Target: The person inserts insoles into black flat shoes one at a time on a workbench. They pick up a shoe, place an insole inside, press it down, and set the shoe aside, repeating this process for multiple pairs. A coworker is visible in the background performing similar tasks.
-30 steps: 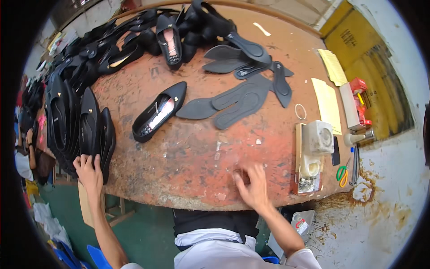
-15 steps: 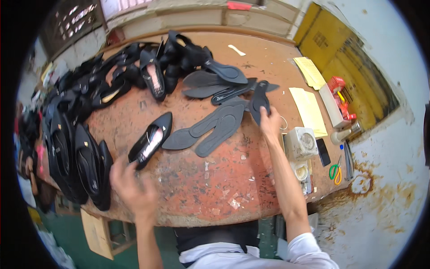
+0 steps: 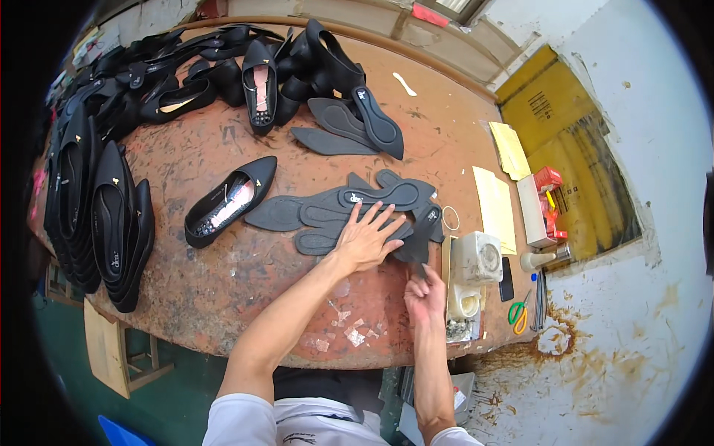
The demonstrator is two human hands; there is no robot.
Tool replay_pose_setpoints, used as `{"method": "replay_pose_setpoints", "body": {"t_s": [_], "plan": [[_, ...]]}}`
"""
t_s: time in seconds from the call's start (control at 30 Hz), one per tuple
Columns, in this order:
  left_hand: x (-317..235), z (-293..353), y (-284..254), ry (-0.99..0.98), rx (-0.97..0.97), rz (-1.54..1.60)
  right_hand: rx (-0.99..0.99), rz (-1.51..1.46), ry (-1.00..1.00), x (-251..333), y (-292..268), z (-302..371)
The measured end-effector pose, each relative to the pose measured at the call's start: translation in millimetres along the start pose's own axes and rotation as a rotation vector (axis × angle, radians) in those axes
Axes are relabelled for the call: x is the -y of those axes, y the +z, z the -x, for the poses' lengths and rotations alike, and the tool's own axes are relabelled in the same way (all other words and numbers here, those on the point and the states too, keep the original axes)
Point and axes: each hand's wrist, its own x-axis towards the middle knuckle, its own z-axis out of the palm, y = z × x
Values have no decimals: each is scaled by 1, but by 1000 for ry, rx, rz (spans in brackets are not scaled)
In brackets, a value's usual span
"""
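Left hand (image 3: 366,239) flat, fingers (image 3: 388,223) spread apart, palm down on a pile of black insoles (image 3: 335,215); fingertips touch the insole on top, pile runs out to the left of them. Right hand (image 3: 424,291) lower right of it, fingers pinched together on the end of one dark insole (image 3: 416,244) that runs up from the thumb toward the pile, near the left hand's little finger.

Past the left fingertips, up the table (image 3: 223,297): two more insoles (image 3: 357,123) leaning by a heap of black shoes (image 3: 245,67). Well left of the left fingers, one black flat (image 3: 227,201) lies alone, opening up. Far left edge, a row of flats (image 3: 104,208) stacked on their sides.

Just right of the right fingers: white box (image 3: 476,256), tape roll (image 3: 465,301) below it. Rubber band (image 3: 451,218) just above the box. Further right: phone (image 3: 506,279), green scissors (image 3: 518,316), yellow paper sheets (image 3: 494,204), red tool (image 3: 549,201).
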Motion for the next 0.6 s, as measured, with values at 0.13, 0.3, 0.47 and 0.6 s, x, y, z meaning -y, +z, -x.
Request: {"method": "replay_pose_setpoints", "body": {"t_s": [0.13, 0.3, 0.47, 0.6], "plan": [[4, 3, 9, 16, 10, -114, 323, -11, -230, 57, 50, 73], [20, 12, -26, -100, -9, 296, 329, 895, -18, 34, 16, 131], [48, 80, -151, -363, -667, -172, 96, 2108, -617, -9, -15, 168], [94, 206, -194, -801, -421, -380, 403, 1987, -665, -59, 14, 158]]}}
